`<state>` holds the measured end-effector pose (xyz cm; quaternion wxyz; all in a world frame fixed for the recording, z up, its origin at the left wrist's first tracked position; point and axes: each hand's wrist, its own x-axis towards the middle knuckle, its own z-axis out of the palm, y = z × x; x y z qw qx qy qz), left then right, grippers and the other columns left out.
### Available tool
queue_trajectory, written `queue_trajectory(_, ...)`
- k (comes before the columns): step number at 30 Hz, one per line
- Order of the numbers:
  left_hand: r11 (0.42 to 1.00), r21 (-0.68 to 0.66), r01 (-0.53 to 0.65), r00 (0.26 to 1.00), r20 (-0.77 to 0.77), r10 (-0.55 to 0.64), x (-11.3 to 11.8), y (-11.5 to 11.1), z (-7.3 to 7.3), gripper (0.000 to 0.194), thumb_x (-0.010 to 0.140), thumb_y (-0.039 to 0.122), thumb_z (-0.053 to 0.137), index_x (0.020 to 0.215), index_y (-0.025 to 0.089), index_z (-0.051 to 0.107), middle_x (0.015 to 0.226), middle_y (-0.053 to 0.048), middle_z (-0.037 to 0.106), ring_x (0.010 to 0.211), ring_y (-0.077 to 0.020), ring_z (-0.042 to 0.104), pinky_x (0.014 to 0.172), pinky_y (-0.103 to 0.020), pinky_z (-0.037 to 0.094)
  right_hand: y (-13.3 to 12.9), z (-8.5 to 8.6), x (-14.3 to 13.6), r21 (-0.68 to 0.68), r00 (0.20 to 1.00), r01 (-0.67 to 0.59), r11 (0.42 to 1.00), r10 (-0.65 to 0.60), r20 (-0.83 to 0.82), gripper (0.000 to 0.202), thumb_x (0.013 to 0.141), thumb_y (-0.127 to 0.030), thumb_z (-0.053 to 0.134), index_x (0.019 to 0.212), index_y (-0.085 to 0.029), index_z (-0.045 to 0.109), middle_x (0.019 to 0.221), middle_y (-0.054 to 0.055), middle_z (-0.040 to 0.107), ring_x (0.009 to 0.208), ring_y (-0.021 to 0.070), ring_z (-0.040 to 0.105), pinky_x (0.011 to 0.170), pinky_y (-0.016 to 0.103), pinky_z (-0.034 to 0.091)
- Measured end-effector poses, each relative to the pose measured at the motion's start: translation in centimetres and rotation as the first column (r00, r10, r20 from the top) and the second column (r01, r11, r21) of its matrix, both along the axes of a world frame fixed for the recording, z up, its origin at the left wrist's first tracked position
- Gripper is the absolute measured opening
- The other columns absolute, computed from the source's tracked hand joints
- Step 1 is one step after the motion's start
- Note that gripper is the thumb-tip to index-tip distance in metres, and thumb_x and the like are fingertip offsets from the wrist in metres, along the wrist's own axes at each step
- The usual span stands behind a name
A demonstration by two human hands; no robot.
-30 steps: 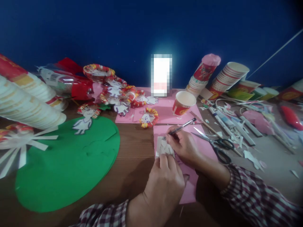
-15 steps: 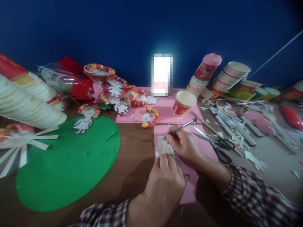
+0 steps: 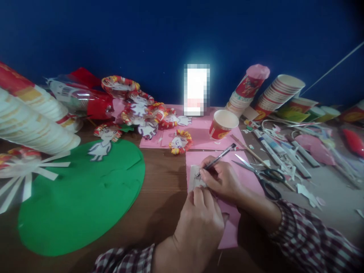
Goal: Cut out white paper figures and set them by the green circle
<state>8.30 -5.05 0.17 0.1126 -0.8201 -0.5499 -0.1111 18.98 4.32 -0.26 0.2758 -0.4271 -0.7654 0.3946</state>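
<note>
My right hand [image 3: 224, 180] is closed around a dark pen [image 3: 222, 154], its tip on a small pale piece of paper [image 3: 194, 173]. Thin drawn lines show on that paper, though my fingers cover part of it. With bent fingers, my left hand [image 3: 199, 222] holds the paper's near edge. Both hands rest over a pink sheet [image 3: 229, 236] on the brown table. Just beyond them lies a round paper face with a red and yellow frill [image 3: 179, 141]. Open scissors [image 3: 271, 175] lie right of my right hand.
A green paper oval [image 3: 71, 204] with a paper doll cutout [image 3: 99, 149] covers the left side. A paper cup [image 3: 223, 125] stands behind my hands. Cup stacks rise at left [image 3: 34, 125] and right [image 3: 280, 93]. Markers [image 3: 292, 157] and paper scraps lie at right.
The pen tip has moved slightly down on the paper, and my right hand has shifted a little lower. My left hand keeps its hold. The view has shifted slightly.
</note>
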Motion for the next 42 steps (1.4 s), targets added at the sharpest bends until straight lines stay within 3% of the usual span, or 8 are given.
queue_trajectory(11,0.999,0.04,-0.005,1.0,0.027,0.004,0.02,-0.12,-0.26,0.038,0.079,0.04,0.061,0.088,0.005,0.073,0.084,-0.016,0.068,0.075,-0.024,0.06,0.06,-0.033,0.054,0.02,0.04,0.02,-0.02,1.0,0.006,1.0,-0.007,-0.017,0.007,0.086,-0.022,0.049,0.081,-0.018,0.052,0.059,-0.005,0.048,0.048,0.0079,0.043,0.046,0.019,0.035)
queue_trajectory(19,0.996,0.092,-0.004,0.999,0.037,0.001,-0.1,-0.19,-0.79,0.024,0.067,0.024,0.068,0.081,0.006,0.072,0.084,-0.018,0.068,0.074,-0.0264,0.061,0.055,-0.033,0.054,0.05,-0.02,0.1,-0.037,0.999,-0.026,0.999,0.027,0.026,0.007,0.085,-0.02,0.052,0.079,-0.019,0.051,0.058,-0.005,0.048,0.048,0.0077,0.043,0.047,0.02,0.035)
queue_trajectory(30,0.997,0.082,0.01,1.0,0.005,-0.01,-0.32,0.03,-0.41,0.023,0.074,0.017,0.058,0.089,0.006,0.072,0.08,-0.015,0.067,0.071,-0.0241,0.06,0.055,-0.032,0.053,0.15,-0.17,0.15,0.003,0.999,-0.032,0.999,0.031,0.041,0.009,0.086,-0.022,0.051,0.078,-0.018,0.052,0.059,-0.005,0.05,0.047,0.0072,0.042,0.046,0.021,0.032)
queue_trajectory(42,0.998,0.064,0.013,0.998,0.068,-0.017,-0.27,0.37,-0.32,0.03,0.077,0.033,0.063,0.087,0.006,0.072,0.076,-0.013,0.065,0.069,-0.0231,0.058,0.056,-0.034,0.054,0.28,-0.01,0.05,0.037,0.998,-0.028,0.999,0.026,0.055,0.01,0.086,-0.021,0.051,0.077,-0.018,0.053,0.06,-0.005,0.05,0.048,0.0073,0.043,0.048,0.021,0.033)
